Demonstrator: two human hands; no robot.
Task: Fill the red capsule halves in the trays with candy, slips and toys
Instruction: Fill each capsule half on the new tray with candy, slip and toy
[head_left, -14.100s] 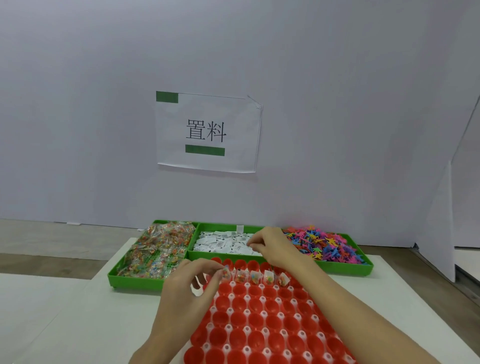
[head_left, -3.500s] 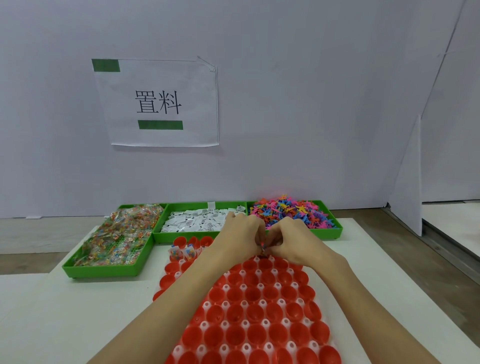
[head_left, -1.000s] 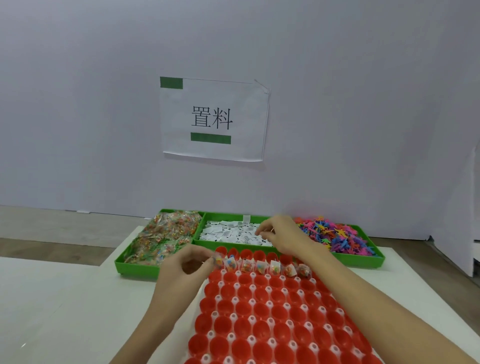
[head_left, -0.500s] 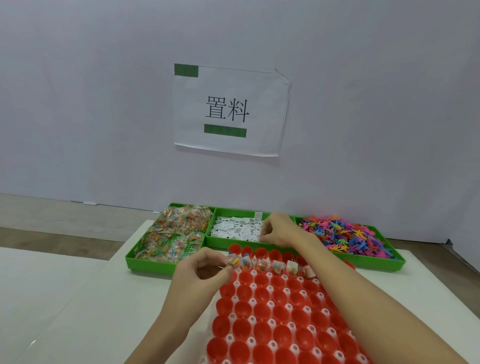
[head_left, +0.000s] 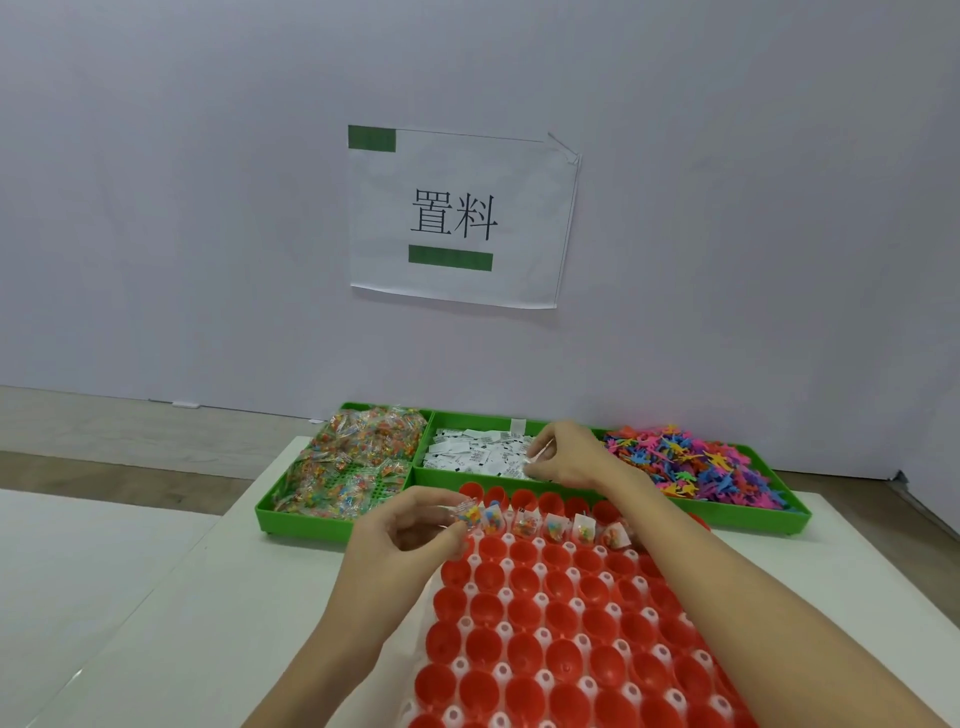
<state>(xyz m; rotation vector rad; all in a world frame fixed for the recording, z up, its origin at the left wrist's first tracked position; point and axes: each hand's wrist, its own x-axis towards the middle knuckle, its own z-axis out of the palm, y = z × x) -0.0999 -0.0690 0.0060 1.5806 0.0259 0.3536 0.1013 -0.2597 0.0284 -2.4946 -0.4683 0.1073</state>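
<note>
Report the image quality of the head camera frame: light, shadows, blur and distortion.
Head view: even, soft light with only faint shadows under the green plastic bins; no harsh glare on the red capsule halves. The printed paper sign reads sharply. The left hand and right hand look slightly soft. The white table's edges splay outward, wide-angle distortion.

Left hand (head_left: 410, 530) and right hand (head_left: 569, 457), fingers pinched.

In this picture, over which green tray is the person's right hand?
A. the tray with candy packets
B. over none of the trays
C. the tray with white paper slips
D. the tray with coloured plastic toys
C: the right hand hangs over the middle tray, its fingertips at the white paper slips.
</note>
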